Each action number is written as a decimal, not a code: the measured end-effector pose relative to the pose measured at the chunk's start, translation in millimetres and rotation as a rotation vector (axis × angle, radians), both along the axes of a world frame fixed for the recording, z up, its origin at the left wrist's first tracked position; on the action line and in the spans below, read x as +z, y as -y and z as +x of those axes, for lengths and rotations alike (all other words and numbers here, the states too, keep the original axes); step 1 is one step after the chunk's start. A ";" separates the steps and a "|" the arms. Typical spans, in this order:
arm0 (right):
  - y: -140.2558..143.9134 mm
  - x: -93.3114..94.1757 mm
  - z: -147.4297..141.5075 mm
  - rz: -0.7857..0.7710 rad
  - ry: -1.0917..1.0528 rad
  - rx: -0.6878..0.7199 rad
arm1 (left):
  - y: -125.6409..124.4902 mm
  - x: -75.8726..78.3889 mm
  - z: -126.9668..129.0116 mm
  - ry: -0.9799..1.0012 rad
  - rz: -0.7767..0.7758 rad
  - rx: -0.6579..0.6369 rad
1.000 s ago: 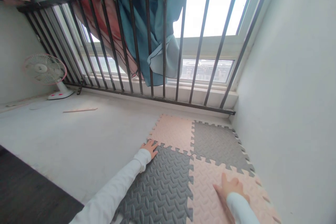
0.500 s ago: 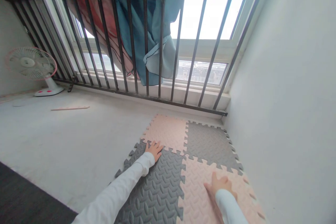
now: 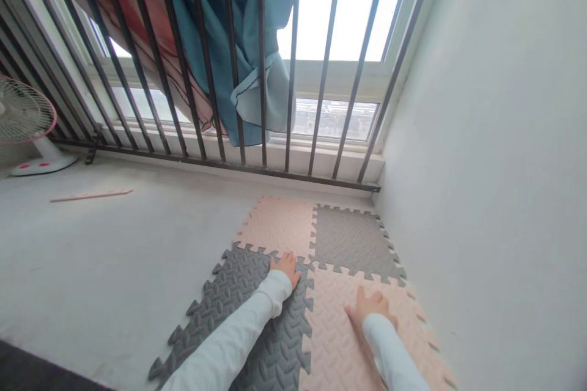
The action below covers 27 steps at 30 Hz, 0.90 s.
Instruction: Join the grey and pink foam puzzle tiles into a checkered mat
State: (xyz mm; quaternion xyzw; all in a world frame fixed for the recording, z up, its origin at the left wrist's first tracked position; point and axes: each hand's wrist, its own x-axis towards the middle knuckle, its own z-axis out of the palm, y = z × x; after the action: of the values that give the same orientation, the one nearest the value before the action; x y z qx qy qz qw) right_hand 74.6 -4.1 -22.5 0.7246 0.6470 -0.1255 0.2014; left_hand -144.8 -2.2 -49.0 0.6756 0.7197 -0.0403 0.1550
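My left hand lies with its fingers spread on the near dark grey foam mat tile. Its fingertips reach the seam with the far pink tile. On the near pink tile, my right hand rests with thumb and index finger apart; its other fingers are partly bent. Both hands hold nothing. Beyond the right hand is the far grey tile. The tiles meet along toothed puzzle edges in a two-by-two checker pattern.
A black metal railing runs along the window, with a blue and pink curtain behind its bars. The white wall borders the right side. A fan and a thin pink strip are on the floor at left.
My left hand has slid right along the seam, closer to where the tiles meet. My right hand stays at about the same spot on the pink tile. The view has shifted right.
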 end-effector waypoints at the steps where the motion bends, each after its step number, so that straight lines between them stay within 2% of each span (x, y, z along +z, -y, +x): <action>1: -0.1 -0.3 -0.2 0.005 0.001 0.000 | -0.5 1.1 1.8 -0.006 -0.014 0.008; 6: 0.2 -1.8 -1.0 0.011 0.007 -0.003 | 5.0 -7.3 9.0 0.029 0.022 -0.018; 9: 0.9 -2.7 -1.9 0.014 0.012 -0.007 | 9.1 -10.4 14.9 0.030 0.034 0.019; 12: 2.2 -2.6 -2.6 0.039 0.017 -0.014 | 7.4 -3.2 20.2 -0.002 0.006 0.043; 17: 3.7 -1.3 -2.1 0.045 0.010 -0.010 | 1.8 14.3 20.8 -0.020 -0.077 -0.012; 24: 1.4 -3.4 -2.3 0.025 0.011 -0.023 | 9.8 13.2 20.6 -0.026 -0.044 -0.071; 27: 0.9 -4.1 -2.2 0.022 0.010 -0.031 | 5.9 19.8 23.8 -0.043 -0.101 -0.059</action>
State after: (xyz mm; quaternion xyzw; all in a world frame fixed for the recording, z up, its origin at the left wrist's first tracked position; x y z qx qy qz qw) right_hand 72.3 -5.1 -26.5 0.7375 0.6359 -0.1181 0.1945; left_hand -121.0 -8.2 -29.2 0.6869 0.6996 -0.0956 0.1723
